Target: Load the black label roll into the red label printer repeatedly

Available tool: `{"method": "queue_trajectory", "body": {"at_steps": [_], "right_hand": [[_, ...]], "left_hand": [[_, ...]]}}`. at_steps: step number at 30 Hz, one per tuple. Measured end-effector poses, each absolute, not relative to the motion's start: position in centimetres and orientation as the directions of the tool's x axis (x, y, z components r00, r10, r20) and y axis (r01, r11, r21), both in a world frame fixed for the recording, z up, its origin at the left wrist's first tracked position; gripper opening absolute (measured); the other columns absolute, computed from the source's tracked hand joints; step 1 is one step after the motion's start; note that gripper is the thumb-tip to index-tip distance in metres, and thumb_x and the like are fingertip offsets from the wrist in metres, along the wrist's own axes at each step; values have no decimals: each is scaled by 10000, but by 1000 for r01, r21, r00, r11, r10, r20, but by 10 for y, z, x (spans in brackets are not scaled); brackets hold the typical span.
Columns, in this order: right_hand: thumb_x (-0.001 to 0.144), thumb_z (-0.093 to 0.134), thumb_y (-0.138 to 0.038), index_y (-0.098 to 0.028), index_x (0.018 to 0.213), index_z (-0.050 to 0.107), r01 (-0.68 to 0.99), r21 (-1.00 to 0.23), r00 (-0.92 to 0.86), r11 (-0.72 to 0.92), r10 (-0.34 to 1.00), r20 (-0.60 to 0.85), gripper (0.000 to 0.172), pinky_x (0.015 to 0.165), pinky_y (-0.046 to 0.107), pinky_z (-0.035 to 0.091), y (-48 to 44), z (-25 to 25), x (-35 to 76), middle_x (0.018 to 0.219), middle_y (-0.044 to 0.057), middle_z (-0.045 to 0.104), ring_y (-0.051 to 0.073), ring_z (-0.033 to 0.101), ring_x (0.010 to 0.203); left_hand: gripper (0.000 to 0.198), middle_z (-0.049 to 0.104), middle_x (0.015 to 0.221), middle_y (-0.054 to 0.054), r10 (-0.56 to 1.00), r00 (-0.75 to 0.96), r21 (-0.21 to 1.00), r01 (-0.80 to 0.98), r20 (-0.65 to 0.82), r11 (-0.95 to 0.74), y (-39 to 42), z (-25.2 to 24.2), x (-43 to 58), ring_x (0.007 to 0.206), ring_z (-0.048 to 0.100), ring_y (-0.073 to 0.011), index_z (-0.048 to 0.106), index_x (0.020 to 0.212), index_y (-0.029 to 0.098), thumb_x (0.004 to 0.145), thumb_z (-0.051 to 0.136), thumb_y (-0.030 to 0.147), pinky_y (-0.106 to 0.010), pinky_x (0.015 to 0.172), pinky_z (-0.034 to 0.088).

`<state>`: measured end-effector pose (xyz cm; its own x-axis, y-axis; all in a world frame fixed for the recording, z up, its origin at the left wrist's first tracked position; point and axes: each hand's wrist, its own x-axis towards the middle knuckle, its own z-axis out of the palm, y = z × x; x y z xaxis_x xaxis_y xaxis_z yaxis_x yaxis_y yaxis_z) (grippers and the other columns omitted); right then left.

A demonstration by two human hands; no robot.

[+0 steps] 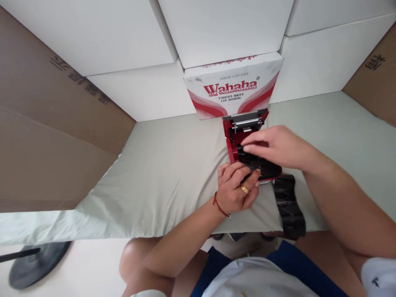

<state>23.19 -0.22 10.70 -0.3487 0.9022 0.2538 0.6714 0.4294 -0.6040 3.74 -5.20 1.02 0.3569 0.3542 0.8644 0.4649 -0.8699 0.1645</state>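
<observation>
At the open red case (232,154), the left hand (233,187) is curled and the right hand (283,146) bent; neither grip can be determined.

Single head cam sits above near edge of pale-green cloth-covered table (161,173), faces forward and down; bare left hand (237,187), bare right hand (278,146) close, white rectangular boxes (225,29) far.

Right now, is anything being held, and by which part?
Can't tell: the left hand and right hand hide any grip at the open red case.
</observation>
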Motion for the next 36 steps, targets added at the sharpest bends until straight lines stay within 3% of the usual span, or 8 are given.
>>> {"method": "queue_trajectory", "body": {"at_steps": [2,5,7,11,24,28,32,36], "right_hand": [[1045,660,-422,-278,942,827,614,-671,-122,416,890,440,244,765,347,591,-7,115,243,910,-1,841,191,747,779],[1097,588,-427,-260,1198,796,686,-618,144,384,761,633,285,825,366,589,3,115,254,1141,68,838,212,735,931],[1092,586,-434,-245,1367,735,733,-553,70,396,765,641,366,972,431,597,17,105,256,1327,106,792,263,724,1141],[1088,562,-456,-278,1411,724,717,-503,-118,482,795,594,402,1189,536,522,27,84,255,1434,91,752,306,684,1343],[1096,567,-253,-293,1269,811,531,-527,-270,664,722,637,302,1198,506,551,-45,55,272,1277,54,840,250,765,1277],[1100,544,-239,-296,1251,826,482,-586,-217,652,737,640,325,1165,510,584,-48,40,271,1270,52,842,252,766,1278],[1102,540,-233,-320,1234,835,458,-625,-168,632,752,638,334,1152,525,595,-49,33,269,1252,35,847,253,772,1268],[1097,543,-227,-355,1252,831,467,-642,-161,608,772,615,350,1170,555,581,-50,31,269,1269,20,840,263,775,1261]], "left_hand": [[298,763,937,-31,340,355,143,478,871,-867,-52,12,38,1008,710,-225,741,1244,243,956,665,232,-406,956,457],[353,784,948,-28,334,379,133,466,863,-875,-53,13,39,989,722,-218,721,1309,236,960,667,237,-404,975,443],[444,806,985,-21,336,407,129,458,849,-880,-53,13,40,992,735,-215,681,1406,251,963,664,227,-399,987,427],[487,839,1015,-24,318,433,99,457,843,-884,-55,13,41,969,749,-198,656,1454,241,969,658,195,-377,960,415],[340,846,957,-11,272,408,56,469,872,-881,-58,14,49,908,733,-178,727,1300,254,984,652,153,-375,909,433],[410,841,971,-8,291,429,61,474,855,-879,-59,15,48,925,727,-183,697,1366,287,984,618,159,-382,959,462],[477,828,1065,-70,352,339,183,441,872,-878,-55,10,39,1031,740,-233,611,1506,250,1037,562,320,-413,983,520],[560,808,1266,-109,550,166,463,376,818,-803,-41,3,24,1208,743,-282,486,1622,282,1092,463,460,-499,1103,487]]}}
